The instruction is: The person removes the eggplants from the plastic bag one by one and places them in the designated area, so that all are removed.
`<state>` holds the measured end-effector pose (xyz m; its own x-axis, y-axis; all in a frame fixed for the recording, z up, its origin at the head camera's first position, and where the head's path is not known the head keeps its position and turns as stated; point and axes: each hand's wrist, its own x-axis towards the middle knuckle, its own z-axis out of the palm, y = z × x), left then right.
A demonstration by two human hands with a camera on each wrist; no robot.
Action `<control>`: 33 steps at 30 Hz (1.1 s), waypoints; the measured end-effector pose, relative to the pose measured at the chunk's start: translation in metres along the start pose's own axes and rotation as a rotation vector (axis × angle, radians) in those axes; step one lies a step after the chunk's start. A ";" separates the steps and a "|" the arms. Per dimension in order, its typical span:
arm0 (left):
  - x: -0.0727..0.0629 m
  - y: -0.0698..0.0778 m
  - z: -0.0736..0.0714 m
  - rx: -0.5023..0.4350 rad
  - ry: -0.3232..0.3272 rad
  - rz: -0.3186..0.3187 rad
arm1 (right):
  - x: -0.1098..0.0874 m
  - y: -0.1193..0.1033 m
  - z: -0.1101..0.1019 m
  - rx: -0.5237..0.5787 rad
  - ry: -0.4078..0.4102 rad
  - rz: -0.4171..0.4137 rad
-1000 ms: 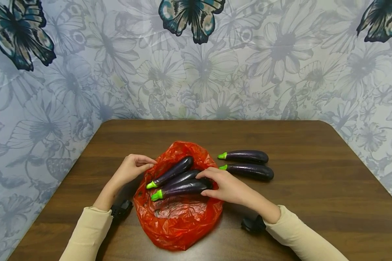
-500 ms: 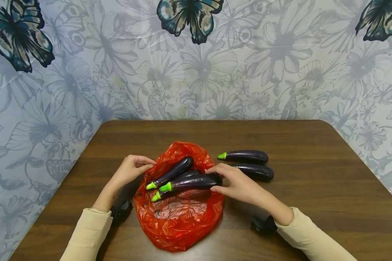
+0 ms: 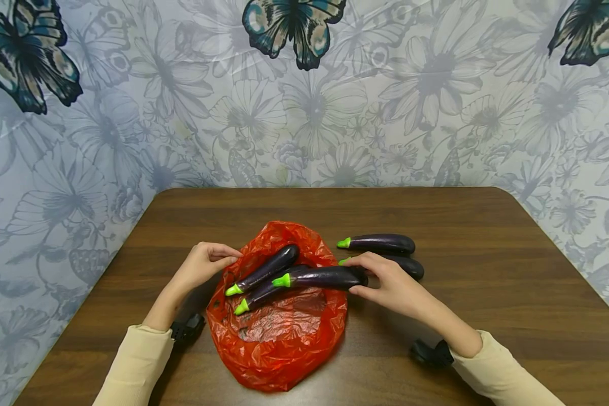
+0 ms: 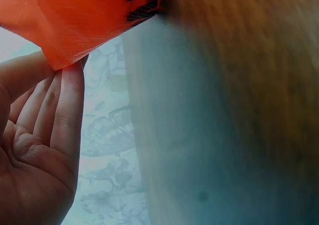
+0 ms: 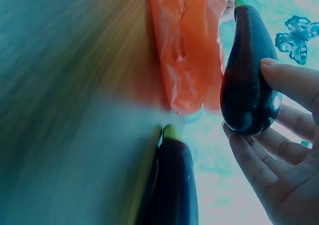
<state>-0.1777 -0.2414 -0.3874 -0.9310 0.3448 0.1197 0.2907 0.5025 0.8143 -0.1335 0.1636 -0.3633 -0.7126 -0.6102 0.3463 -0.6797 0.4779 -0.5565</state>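
A red plastic bag [image 3: 284, 361] lies with its mouth spread toward the camera. My left hand [image 3: 209, 265] pinches the bag's left rim between thumb and fingers, which the left wrist view shows close up at the bag's edge [image 4: 65, 40]. In my right hand [image 3: 391, 285] is an eggplant [image 3: 320, 277], gripped by its thick end, green stem pointing left over the bag. The right wrist view shows thumb and fingers on either side of this eggplant [image 5: 249, 75]. Two more eggplants stay inside the bag, an upper one [image 3: 269, 268] and a lower one [image 3: 259, 296] partly hidden under the held one.
Right of the bag, two eggplants lie side by side on the brown wooden table [image 3: 487, 270]: a far one [image 3: 383, 243] and a nearer one [image 3: 410, 266] partly covered by my right hand. A wall covering [image 3: 335, 129] with flowers and butterflies rises behind the table.
My right hand has drawn one eggplant up and to the right, from among the others in the bag to over its right rim. The left hand has stayed at the left rim.
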 end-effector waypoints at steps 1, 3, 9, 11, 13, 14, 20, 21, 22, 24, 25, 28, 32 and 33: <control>0.000 0.000 0.000 0.002 0.000 0.001 | -0.002 0.001 -0.001 0.000 0.005 0.001; 0.000 -0.001 0.000 0.003 0.000 0.000 | -0.005 0.004 -0.002 -0.002 0.013 0.008; -0.002 0.009 0.000 -0.002 0.000 -0.001 | -0.018 0.011 -0.008 -0.025 0.034 0.069; -0.005 0.020 0.000 0.004 -0.001 -0.004 | -0.023 0.014 -0.011 -0.030 0.038 0.089; -0.006 0.031 -0.001 0.013 -0.001 -0.009 | -0.027 0.016 -0.013 -0.037 0.047 0.099; -0.007 0.035 -0.001 0.020 -0.003 -0.012 | -0.029 0.017 -0.014 -0.040 0.054 0.101; -0.008 0.038 -0.002 0.012 -0.005 -0.008 | -0.043 0.025 -0.022 -0.079 0.099 0.093; -0.008 0.038 -0.002 0.013 -0.005 -0.008 | -0.046 0.026 -0.024 -0.087 0.105 0.092; -0.008 0.039 -0.002 0.016 -0.006 -0.008 | -0.048 0.027 -0.025 -0.094 0.111 0.091; -0.007 0.039 -0.001 0.023 -0.004 -0.008 | -0.054 0.029 -0.029 -0.109 0.120 0.093; -0.007 0.038 -0.001 0.026 -0.002 -0.008 | -0.057 0.030 -0.031 -0.118 0.123 0.098; -0.006 0.034 -0.002 0.028 -0.001 0.004 | -0.066 0.034 -0.038 -0.150 0.130 0.123; -0.002 0.018 -0.001 0.009 -0.002 0.004 | -0.077 0.040 -0.045 -0.190 0.151 0.142; -0.001 0.014 -0.002 0.005 -0.002 0.003 | -0.079 0.041 -0.046 -0.197 0.155 0.141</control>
<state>-0.1727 -0.2363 -0.3755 -0.9297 0.3479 0.1212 0.2949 0.5054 0.8109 -0.1129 0.2602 -0.3788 -0.8103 -0.4321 0.3959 -0.5818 0.6742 -0.4549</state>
